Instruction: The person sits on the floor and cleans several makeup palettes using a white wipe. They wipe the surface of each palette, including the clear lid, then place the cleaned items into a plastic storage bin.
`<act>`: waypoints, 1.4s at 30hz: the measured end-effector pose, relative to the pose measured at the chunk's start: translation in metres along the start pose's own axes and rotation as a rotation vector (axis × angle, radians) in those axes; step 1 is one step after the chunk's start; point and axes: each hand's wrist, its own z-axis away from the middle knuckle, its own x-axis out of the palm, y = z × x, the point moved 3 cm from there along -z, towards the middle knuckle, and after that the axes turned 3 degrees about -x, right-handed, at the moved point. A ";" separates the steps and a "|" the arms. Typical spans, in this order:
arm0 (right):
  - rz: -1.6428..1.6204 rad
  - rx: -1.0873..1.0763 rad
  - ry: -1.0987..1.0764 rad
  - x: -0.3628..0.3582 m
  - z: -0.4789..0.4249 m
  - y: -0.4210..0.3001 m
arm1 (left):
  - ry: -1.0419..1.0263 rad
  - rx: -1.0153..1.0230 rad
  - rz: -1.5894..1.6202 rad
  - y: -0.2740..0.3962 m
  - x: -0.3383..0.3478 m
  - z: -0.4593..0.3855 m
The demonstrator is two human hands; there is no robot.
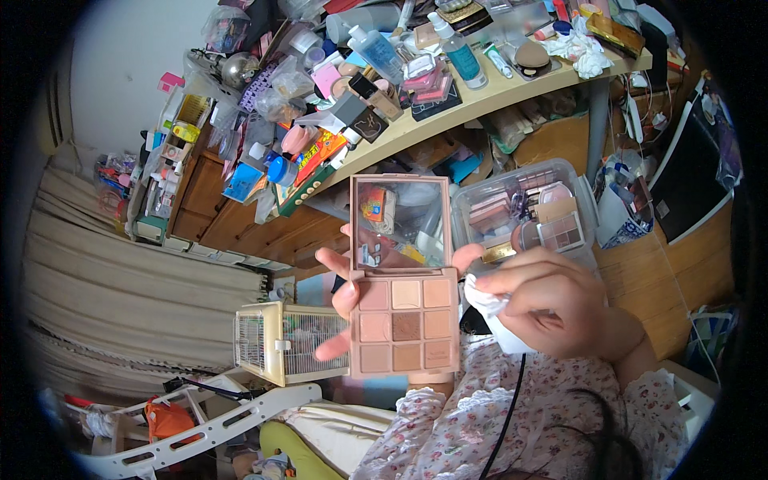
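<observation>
An eyeshadow palette (407, 324) with several square pans in pink, beige and brown lies opened in front of me, its mirror lid (401, 223) raised. My left hand (345, 298) grips it from behind, fingertips showing past both side edges and the palm hidden. The mirror reflects some packaging and clutter. Just right of the palette, my right hand (555, 303) pinches a crumpled white tissue (507, 333) between thumb and fingers. A gap separates the tissue from the pans. Beyond my right hand sits a clear plastic bin (579, 180) of cosmetics, including another palette (561, 231).
Bottles, compacts and packets crowd the pale desk (414, 127). A small wire cage (288, 342) stands left of the palette. Lower left is a white slotted frame (240, 420). A patterned bag (627, 210) stands on the wooden floor (636, 288) at right. A black cord (507, 420) crosses my floral clothing.
</observation>
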 end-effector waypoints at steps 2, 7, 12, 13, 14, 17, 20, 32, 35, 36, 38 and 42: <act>0.015 -0.008 0.050 0.006 -0.001 0.004 | 0.004 0.000 -0.023 0.004 -0.001 -0.001; 0.043 -0.047 0.083 0.008 0.001 0.007 | 0.022 -0.011 0.017 0.009 -0.002 -0.003; 0.018 -0.053 0.094 0.008 0.000 0.009 | 0.010 0.015 -0.094 0.016 -0.002 0.000; 0.006 -0.061 0.084 0.008 0.000 0.010 | 0.009 0.010 -0.106 0.017 -0.002 0.000; -0.006 -0.068 0.073 0.009 0.001 0.010 | 0.009 0.008 -0.109 0.018 -0.002 0.000; -0.034 -0.092 0.024 0.007 0.003 0.008 | 0.002 0.001 -0.110 0.019 0.000 0.002; -0.026 -0.115 -0.035 0.005 0.006 0.006 | -0.003 -0.012 -0.118 0.021 0.001 0.003; 0.019 -0.154 -0.185 0.003 0.017 -0.007 | -0.005 -0.042 -0.152 0.024 0.001 0.005; 0.011 -0.159 -0.196 0.003 0.016 -0.010 | 0.000 -0.044 -0.161 0.025 0.001 0.006; 0.019 -0.162 -0.184 0.002 0.015 -0.009 | 0.002 -0.046 -0.164 0.025 0.001 0.006; 0.032 -0.182 -0.140 0.001 0.011 -0.007 | 0.002 -0.047 -0.164 0.026 0.001 0.006; 0.094 -0.153 -0.127 0.002 0.003 0.007 | 0.007 -0.050 -0.162 0.026 0.001 0.006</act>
